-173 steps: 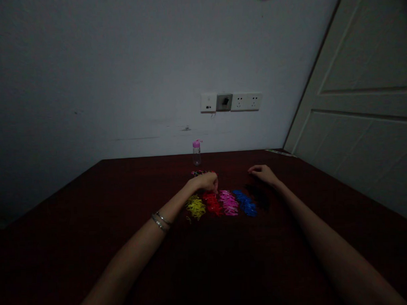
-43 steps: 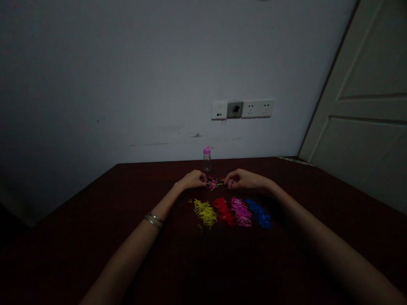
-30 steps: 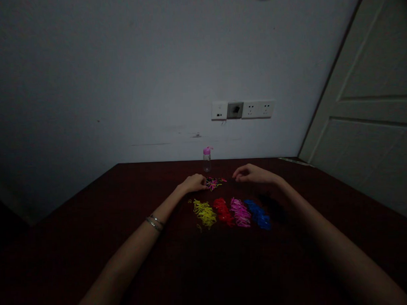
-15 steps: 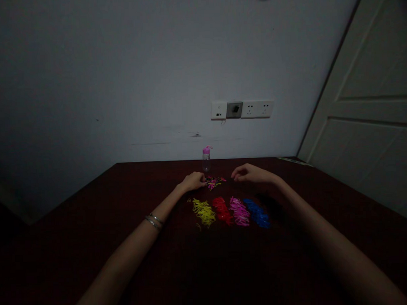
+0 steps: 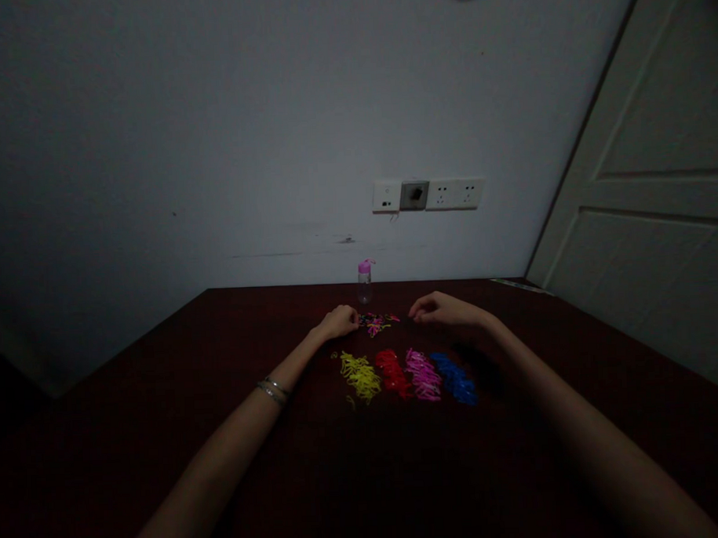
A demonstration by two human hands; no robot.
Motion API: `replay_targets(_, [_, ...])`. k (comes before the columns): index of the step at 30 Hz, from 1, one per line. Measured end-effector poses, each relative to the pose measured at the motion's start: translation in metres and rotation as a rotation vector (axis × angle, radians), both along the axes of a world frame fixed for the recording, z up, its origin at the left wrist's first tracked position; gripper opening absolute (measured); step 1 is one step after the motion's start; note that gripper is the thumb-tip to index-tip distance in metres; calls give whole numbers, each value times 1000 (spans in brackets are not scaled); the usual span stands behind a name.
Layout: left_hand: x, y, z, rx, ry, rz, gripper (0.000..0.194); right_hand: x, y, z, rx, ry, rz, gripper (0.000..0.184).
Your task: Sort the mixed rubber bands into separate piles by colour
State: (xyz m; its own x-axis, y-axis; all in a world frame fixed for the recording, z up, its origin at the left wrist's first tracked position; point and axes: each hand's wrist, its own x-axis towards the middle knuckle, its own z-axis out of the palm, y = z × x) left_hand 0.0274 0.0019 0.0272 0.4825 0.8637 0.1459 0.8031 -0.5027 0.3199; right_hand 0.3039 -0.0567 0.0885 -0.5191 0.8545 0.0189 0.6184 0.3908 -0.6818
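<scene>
A small mixed pile of colored rubber bands (image 5: 375, 324) lies on the dark table. At its left edge rests my left hand (image 5: 340, 321), fingers bent and pressed together; whatever is in them is hidden. To the pile's right, apart from it, my right hand (image 5: 440, 308) has its fingers curled toward the thumb, and I cannot make out anything in them. Nearer to me, sorted bands lie side by side: a yellow heap (image 5: 361, 377), a red heap (image 5: 393, 373), a pink heap (image 5: 423, 374) and a blue heap (image 5: 455, 378).
Behind the mixed pile stands a clear bottle (image 5: 365, 288) with a pink cap, close to the wall. A few stray yellow bands (image 5: 350, 403) lie beside the yellow heap. Sockets (image 5: 455, 194) sit on the wall, and a white door (image 5: 656, 188) is at right.
My left hand has drawn back slightly leftward, uncovering more of the mixed pile's edge. My right hand has hardly moved, and the heaps look the same.
</scene>
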Motion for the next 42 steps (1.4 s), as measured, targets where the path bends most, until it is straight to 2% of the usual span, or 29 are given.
replay_targets(3, [-5,5,3,-47,-68,-40,19,3,2,-2,11,-12,14,29])
replay_targets(9, [-1,-2,21,-109,-260,-146,20,6,3,-3,9,-20,13,29])
replay_targets(17, [28,-28,39,-213,-325,-283,20,3,2,-1,12,35,-18,37])
replay_targets(21, [41,-44,50,-252,-335,-363,18,-6,-8,5,-8,120,28,51])
replay_targets(25, [49,-58,57,-270,-315,-395,19,-12,-14,8,-99,145,103,49])
replay_targets(28, [53,-63,57,-274,-313,-405,19,-13,-12,8,-103,109,120,38])
replay_targets(32, [55,-64,54,-294,-324,-412,17,-10,-7,7,-6,39,105,25])
replay_targets(36, [60,-66,49,-278,-309,-410,16,0,-5,9,14,28,90,24])
replay_targets(42, [74,-73,34,-198,-191,-445,16,29,-2,16,39,-92,-50,24])
